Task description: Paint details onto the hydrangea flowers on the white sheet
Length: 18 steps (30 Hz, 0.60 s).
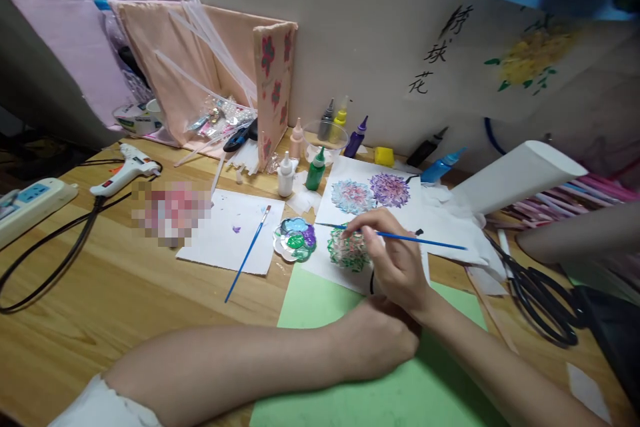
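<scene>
My right hand (395, 260) pinches a thin blue paintbrush (425, 239), its dark tip pointing left above a green and pink painted flower (349, 250) on white paper (325, 270). Below it, my left hand (375, 340) lies curled on a green sheet (310, 307), fingers folded under. Whatever those fingers may hold is hidden. Two more painted flowers, one blue and pink (353, 195) and one purple (390, 189), are further up the white paper. Left of the paper stands a flower-shaped palette (285, 250) with blue, purple and green paint.
A second blue paintbrush (249, 250) lies across white paper (205, 247). Behind are white (285, 177) and green (315, 171) paint bottles. Black scissors (540, 300) lie right; a glue gun (123, 170), its cable and a power strip (35, 203) are left.
</scene>
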Motion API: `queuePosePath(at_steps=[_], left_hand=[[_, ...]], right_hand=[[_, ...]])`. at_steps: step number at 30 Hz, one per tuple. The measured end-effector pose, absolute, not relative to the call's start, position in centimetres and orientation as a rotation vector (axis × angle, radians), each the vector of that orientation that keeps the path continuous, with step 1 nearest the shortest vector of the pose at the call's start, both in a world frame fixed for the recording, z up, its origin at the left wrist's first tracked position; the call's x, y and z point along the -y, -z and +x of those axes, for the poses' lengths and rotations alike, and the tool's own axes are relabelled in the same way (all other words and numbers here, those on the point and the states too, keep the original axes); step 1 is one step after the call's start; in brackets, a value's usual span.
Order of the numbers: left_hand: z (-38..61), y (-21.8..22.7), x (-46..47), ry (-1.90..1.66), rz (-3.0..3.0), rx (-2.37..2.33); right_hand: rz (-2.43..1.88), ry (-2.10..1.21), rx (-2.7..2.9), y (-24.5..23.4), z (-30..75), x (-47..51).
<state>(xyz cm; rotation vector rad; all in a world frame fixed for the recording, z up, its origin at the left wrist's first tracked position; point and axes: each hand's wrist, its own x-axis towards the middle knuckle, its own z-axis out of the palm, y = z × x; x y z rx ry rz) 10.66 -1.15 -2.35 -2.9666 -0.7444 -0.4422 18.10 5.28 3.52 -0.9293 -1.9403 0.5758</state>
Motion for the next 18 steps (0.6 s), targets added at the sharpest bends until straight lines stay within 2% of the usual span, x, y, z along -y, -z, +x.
queuePosePath(at_steps=[4, 9, 18], left_hand=[[10.6, 2.2, 1.1, 0.518, -2.98, 0.803], [10.5, 1.9, 1.1, 0.522, -2.963, 0.825], [10.7, 1.9, 0.7, 0.571, -2.994, 0.876]], right_hand=[[-0.956, -0.393, 1.566, -0.9, 23.2, -4.7], [-0.92, -0.271, 1.651, 2.1, 27.1, -3.8], [-0.925, -0.278, 1.853, 0.9, 26.8, -4.0]])
